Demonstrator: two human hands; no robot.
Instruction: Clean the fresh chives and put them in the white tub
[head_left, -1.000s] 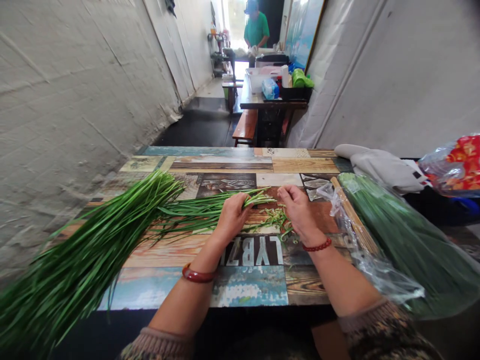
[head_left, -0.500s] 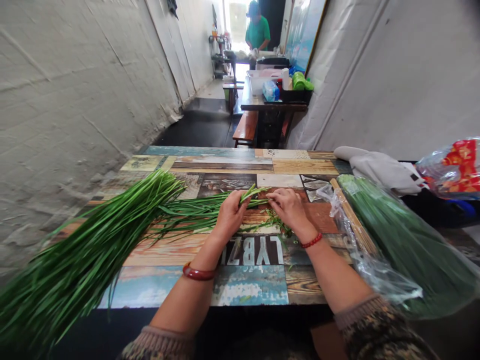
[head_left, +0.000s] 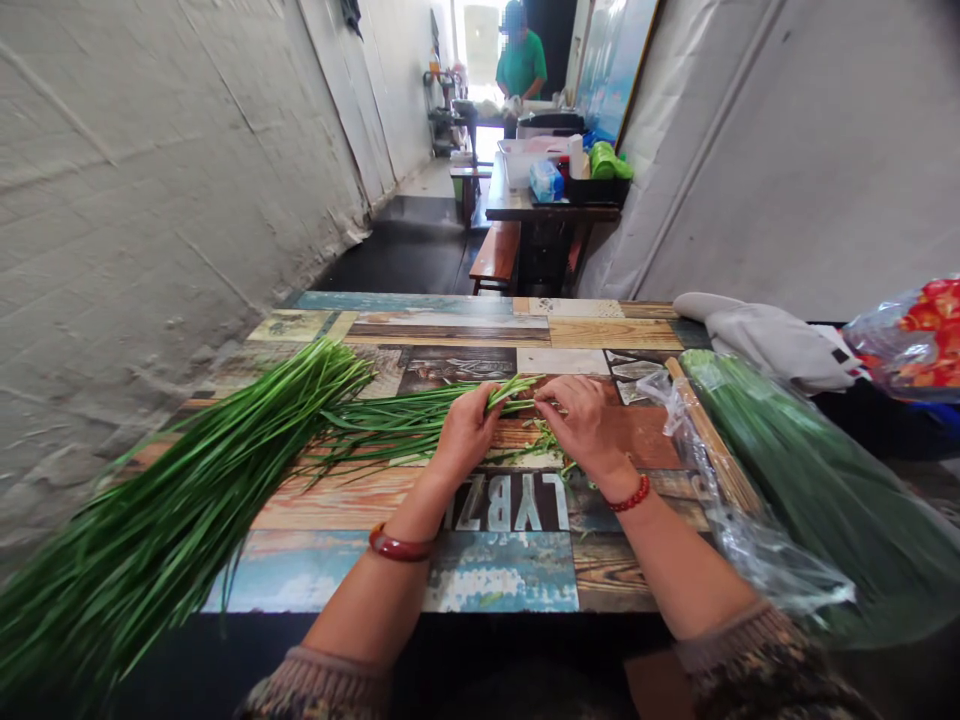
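Observation:
My left hand [head_left: 469,430] is closed around a small bunch of garlic chives [head_left: 405,418], whose pale stem ends stick out to the right past the thumb. At those ends, my right hand [head_left: 577,420] pinches the tip of a stem between thumb and fingers; the exact piece is too small to make out. Under the right hand lies a little heap of trimmed scraps [head_left: 544,440], partly hidden by it. A large pile of garlic chives [head_left: 225,470] spreads over the left of the table, its leaves hanging past the front edge.
On the right of the patterned table [head_left: 495,580] lie a plastic-wrapped bundle of long green leaves [head_left: 795,470], wooden sticks in clear plastic [head_left: 712,435] and a grey cap [head_left: 772,340]. Beyond stand a bench [head_left: 495,252] and another table [head_left: 510,213]. A person in green [head_left: 521,65] stands far back.
Both hands stay almost in place, the right still at the stem ends. The whole view has shifted slightly, so everything sits a little further right.

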